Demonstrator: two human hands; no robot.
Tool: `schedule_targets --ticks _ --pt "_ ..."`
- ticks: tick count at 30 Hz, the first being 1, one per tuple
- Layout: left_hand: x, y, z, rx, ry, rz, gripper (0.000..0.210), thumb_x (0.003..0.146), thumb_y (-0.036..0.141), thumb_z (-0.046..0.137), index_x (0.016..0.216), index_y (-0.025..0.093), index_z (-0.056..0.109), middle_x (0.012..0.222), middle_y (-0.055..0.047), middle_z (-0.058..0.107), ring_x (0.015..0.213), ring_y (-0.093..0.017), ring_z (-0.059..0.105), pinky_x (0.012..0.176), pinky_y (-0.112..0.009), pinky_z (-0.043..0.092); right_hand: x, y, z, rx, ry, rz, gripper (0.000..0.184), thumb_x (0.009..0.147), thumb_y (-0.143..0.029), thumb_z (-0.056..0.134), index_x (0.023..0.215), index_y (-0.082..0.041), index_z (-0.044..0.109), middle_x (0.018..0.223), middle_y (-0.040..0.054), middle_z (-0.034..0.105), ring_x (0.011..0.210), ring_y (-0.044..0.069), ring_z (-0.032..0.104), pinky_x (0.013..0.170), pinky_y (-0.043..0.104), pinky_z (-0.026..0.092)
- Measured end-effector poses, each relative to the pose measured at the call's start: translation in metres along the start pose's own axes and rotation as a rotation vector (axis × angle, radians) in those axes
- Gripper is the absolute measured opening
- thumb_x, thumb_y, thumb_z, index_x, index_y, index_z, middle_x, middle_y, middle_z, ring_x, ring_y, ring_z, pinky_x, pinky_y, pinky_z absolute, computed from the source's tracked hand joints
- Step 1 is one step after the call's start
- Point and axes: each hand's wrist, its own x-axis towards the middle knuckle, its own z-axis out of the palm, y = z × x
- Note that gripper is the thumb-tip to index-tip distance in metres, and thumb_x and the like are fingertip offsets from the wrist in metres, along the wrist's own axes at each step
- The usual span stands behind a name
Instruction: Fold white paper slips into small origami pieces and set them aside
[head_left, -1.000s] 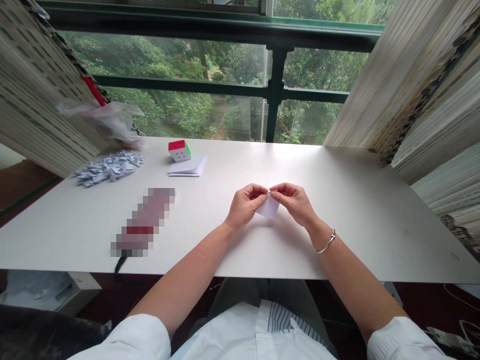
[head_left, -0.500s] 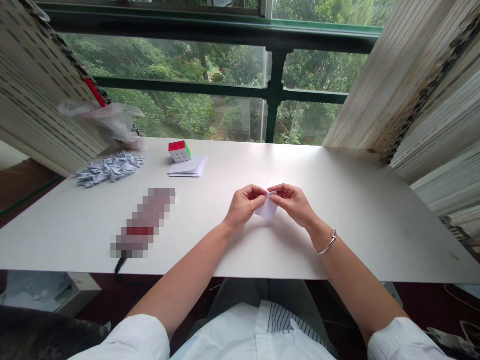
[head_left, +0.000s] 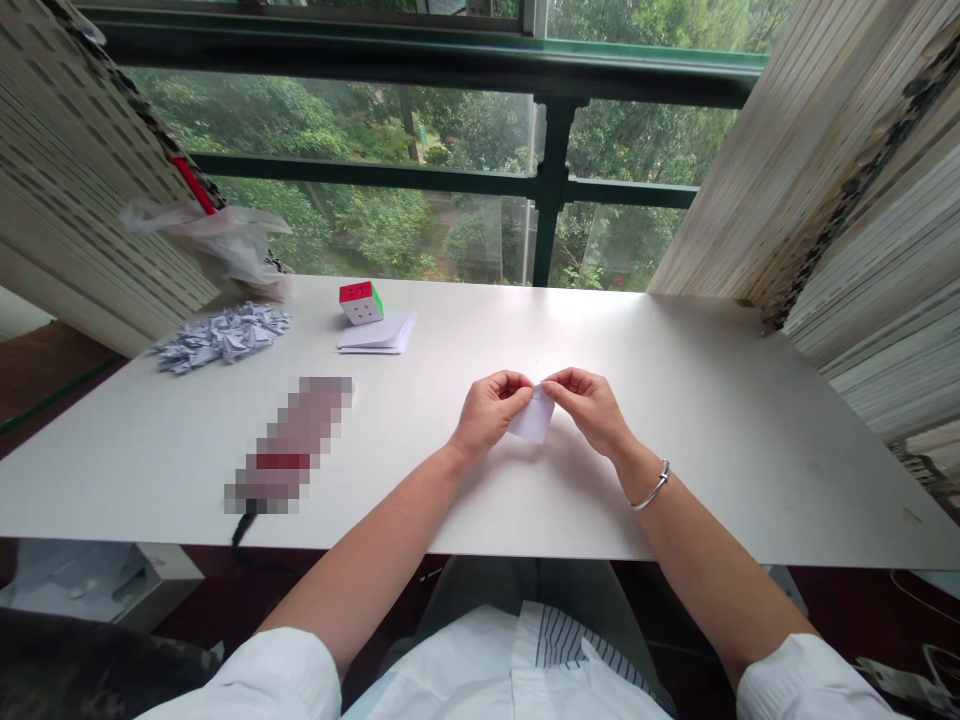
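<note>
A small piece of white paper (head_left: 532,420) is held just above the table between my two hands. My left hand (head_left: 492,405) pinches its upper left edge between thumb and fingers. At the upper right edge, the thumb and forefinger of my right hand (head_left: 589,405) are closed on the same paper. Its lower part hangs free toward me, and faint creases show near the top. The fingers partly cover its upper edge.
On the white table (head_left: 712,420), a puzzle cube (head_left: 361,303) rests on a stack of white paper (head_left: 379,335). Further left lies a pile of folded paper pieces (head_left: 221,338) near a plastic bag (head_left: 217,240). A blurred-out object (head_left: 292,440) lies nearer me.
My right hand's fingertips have shifted slightly along the paper's top edge, uncovering more of its upper part. My left hand keeps its pinch.
</note>
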Motion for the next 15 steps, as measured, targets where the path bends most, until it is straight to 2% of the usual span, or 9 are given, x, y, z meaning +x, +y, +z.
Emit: schedule_targets --ticks 7,12,15 --pt "-0.002 0.001 0.001 -0.056 -0.069 -0.042 0.025 0.069 0.032 0.079 0.085 0.014 0.07 0.084 -0.005 0.069 0.075 -0.014 0.06 0.071 -0.026 0.046 0.003 0.012 -0.004 -0.207 0.029 -0.08 0.024 0.082 -0.043 0.066 0.083 -0.019 0.065 0.076 0.0024 0.065 0.067 0.014 0.056 0.062 0.029 0.045" --pt "-0.001 -0.003 0.0 -0.03 0.013 0.0 0.024 0.07 0.034 0.079 0.081 0.015 0.069 0.077 -0.002 0.067 0.069 -0.012 0.058 0.065 -0.025 0.044 0.003 0.013 -0.001 -0.212 0.032 -0.085 0.025 0.082 -0.044 0.067 0.086 -0.02 0.066 0.082 0.0044 0.069 0.073 0.017 0.061 0.068 0.031 0.048" --pt "0.0 -0.003 0.0 -0.042 0.019 0.022 0.022 0.071 0.033 0.078 0.081 0.015 0.07 0.077 -0.002 0.067 0.07 -0.012 0.058 0.066 -0.024 0.044 0.002 0.01 -0.001 -0.173 0.004 -0.052 0.025 0.08 -0.043 0.07 0.085 -0.019 0.067 0.079 0.0043 0.068 0.072 0.017 0.061 0.067 0.031 0.048"
